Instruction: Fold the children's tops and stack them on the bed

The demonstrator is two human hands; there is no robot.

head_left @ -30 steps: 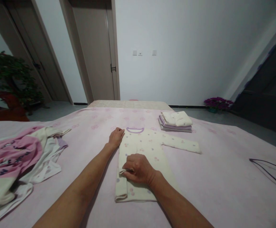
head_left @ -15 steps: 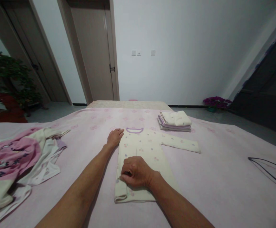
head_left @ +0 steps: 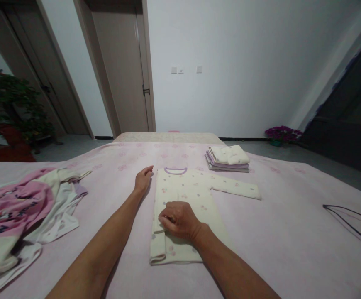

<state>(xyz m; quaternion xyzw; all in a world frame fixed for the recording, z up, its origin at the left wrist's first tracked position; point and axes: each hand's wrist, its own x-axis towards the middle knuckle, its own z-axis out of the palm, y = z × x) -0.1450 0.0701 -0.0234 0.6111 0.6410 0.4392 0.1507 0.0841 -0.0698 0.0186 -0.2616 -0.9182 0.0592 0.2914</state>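
Long-sleeved shirt (head_left: 193, 189): cream cloth, scattered small pink and greyish motifs, purple neckband. Lies flat and left of the folded stack (head_left: 228, 160), on its near side; neckline about level with the stack's near edge, hem farthest from it. Side away from the stack folded inward in a lengthwise strip, layered at the hem; lower front partly hidden. One sleeve outstretched, passing in front of the stack.

White wall (head_left: 236, 83), brown doors (head_left: 118, 70) — grey floor (head_left: 255, 146)
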